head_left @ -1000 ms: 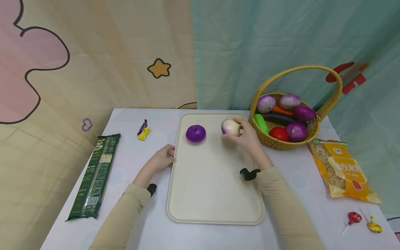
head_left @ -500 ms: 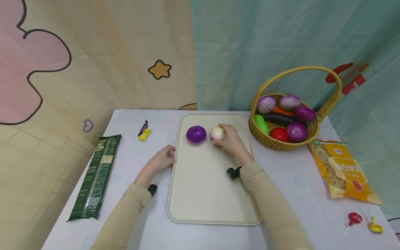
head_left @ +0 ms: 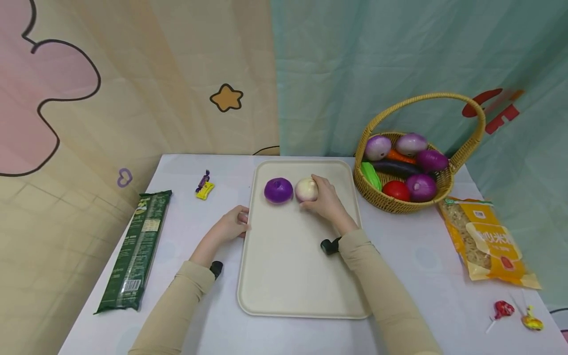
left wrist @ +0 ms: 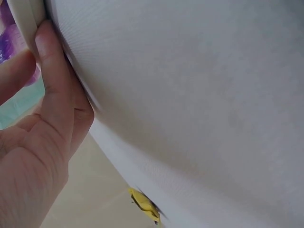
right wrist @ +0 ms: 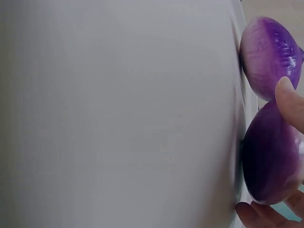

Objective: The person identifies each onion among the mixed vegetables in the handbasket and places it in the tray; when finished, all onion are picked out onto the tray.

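Observation:
A cream rectangular tray [head_left: 301, 276] lies on the white table. At its left edge my left hand [head_left: 230, 224] holds the rim [left wrist: 29, 21] between thumb and fingers. My right hand [head_left: 327, 199] grips a white-and-purple onion [head_left: 306, 190] at the tray's far part; the right wrist view shows this onion [right wrist: 270, 154] low against the tray, thumb on one side and fingers on the other. Just left of it sits a deep purple onion [head_left: 278, 191], and the two appear side by side, very close together.
A wicker basket [head_left: 388, 203] of vegetables, with onions, an eggplant [head_left: 395, 168] and a tomato [head_left: 396, 191], stands right of the tray. A yellow pasta bag [head_left: 492, 241] and lollipops [head_left: 504, 309] lie farther right. On the left are a green packet [head_left: 135, 251] and wrapped candies [head_left: 204, 190].
My right hand has carried the white-and-purple onion leftward across the tray, from near the basket to beside the purple onion. My left hand stays at the tray's edge.

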`<state>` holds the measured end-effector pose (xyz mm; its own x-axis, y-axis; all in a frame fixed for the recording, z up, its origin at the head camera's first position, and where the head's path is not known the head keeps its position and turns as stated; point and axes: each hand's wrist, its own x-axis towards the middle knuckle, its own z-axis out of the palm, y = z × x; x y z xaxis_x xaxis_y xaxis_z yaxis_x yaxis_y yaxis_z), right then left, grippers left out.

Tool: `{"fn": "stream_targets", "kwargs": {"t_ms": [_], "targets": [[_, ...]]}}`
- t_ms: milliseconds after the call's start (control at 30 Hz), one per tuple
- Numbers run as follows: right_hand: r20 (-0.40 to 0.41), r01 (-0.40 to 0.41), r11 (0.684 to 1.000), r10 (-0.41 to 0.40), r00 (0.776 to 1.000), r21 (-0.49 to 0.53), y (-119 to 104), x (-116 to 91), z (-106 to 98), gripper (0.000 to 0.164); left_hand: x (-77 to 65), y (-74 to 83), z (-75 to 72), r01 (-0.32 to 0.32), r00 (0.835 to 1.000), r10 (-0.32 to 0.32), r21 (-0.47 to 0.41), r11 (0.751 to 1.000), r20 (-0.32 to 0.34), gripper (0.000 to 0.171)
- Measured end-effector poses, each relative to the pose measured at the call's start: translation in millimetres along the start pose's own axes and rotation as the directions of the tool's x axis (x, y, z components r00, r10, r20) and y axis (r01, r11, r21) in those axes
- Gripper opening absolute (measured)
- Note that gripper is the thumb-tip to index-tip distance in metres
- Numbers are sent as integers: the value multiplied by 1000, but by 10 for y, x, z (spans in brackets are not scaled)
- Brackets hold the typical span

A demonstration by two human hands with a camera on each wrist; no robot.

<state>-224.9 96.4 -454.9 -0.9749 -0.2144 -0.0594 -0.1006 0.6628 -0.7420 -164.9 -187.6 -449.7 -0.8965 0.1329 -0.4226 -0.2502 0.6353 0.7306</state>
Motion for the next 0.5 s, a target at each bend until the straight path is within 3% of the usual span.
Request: {"fn": "stream_targets", "kwargs": {"t_ms": [333, 500], "targets": [[-4, 8, 1000, -8, 1000, 12, -53, -94, -157, 95, -2, 0, -4, -19, 1000, 19, 2, 1000, 10, 50], [-88, 33, 998, -27, 996, 63, -85, -212, -413, 81, -16, 6, 1, -22, 1000, 22, 8, 1000, 10, 50]]}}
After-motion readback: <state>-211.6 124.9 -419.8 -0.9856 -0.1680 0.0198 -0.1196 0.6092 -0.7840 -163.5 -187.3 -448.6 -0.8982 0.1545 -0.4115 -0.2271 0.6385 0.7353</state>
